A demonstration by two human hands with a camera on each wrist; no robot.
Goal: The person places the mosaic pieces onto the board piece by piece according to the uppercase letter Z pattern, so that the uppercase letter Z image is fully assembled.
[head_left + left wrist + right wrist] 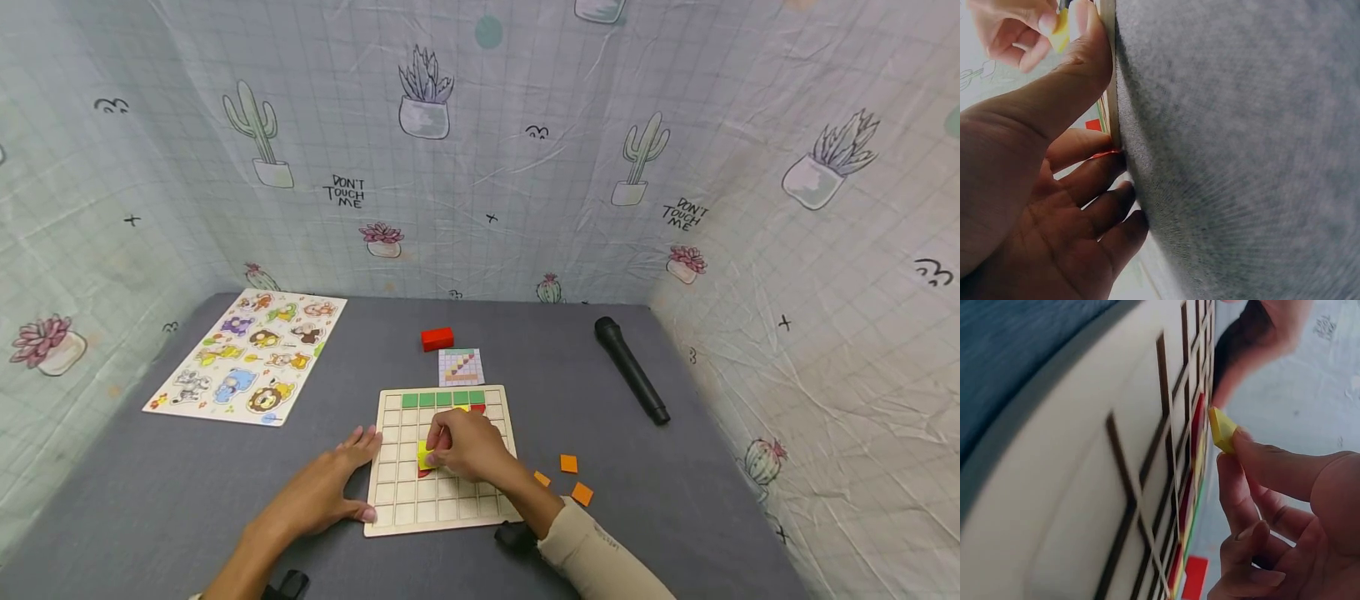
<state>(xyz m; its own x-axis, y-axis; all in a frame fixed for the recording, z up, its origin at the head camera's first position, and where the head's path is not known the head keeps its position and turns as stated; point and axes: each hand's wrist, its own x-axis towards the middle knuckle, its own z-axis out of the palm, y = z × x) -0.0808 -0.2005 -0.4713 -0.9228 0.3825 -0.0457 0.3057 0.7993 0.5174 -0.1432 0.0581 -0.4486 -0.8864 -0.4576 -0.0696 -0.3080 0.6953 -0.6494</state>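
A pale wooden grid board [405, 515] lies on the table, with a row of green tiles [443, 399] near its far edge. My right hand [471, 446] is over the board's middle, pinching a yellow tile [1222, 430] between thumb and fingertip. Just under that tile in the head view, a red piece [423, 473] sits on the grid. More red and yellow pieces [477, 409] lie below the green row, partly hidden by the right hand. Along the board's left edge rests my left hand [322, 487], thumb near the close corner, fingers spread farther up.
Behind the board are a small patterned card [461, 367] and a red block [437, 339]. Several orange tiles [568, 463] lie to its right. A black microphone [632, 371] is at the far right, an animal picture board [247, 358] at the far left. Printed curtains [450, 183] enclose the table.
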